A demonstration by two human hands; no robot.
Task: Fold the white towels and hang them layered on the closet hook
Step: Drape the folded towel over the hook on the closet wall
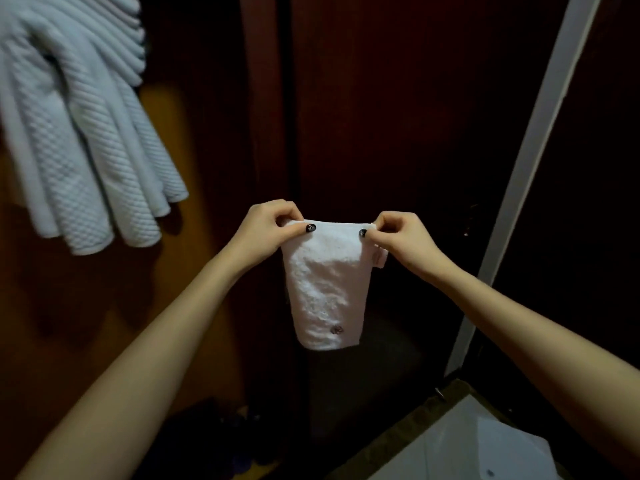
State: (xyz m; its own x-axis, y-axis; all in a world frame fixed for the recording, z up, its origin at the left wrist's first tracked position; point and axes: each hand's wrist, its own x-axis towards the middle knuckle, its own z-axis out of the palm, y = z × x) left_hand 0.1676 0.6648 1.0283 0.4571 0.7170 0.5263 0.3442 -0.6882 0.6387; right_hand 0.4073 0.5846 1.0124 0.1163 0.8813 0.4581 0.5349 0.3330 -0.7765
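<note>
The left hand [273, 226] and the right hand [401, 237] hold a small white towel [329, 285] up in the air in front of a dark door [381, 98]. Each hand pinches one top corner between thumb and curled fingers. The thumbs lie on the near face of the cloth, and both have dark painted nails. The top edge runs almost level and taut between the two hands.

The towel hangs straight down from that edge as a narrow folded panel, tapering a little toward its lower end. A small dark mark [336, 329] sits near the bottom edge. A loose flap [381, 259] sticks out at the right side, just under the right hand. The towel touches nothing but the hands. Both bare forearms reach in from the lower corners of the view.

At the upper left, well apart from the held towel, a bunch of white towels [79, 133] hangs in overlapping layers, with ribbed and waffle textures and the lower hems fanned out. What they hang from is out of view. Behind them is an orange-brown wooden panel [166, 133].

A pale strip [540, 133] runs slantwise down the right side of the door. At the lower right lies a pale surface [485, 445] with a dark olive edge. Dim shapes at the bottom centre are too dark to make out.
</note>
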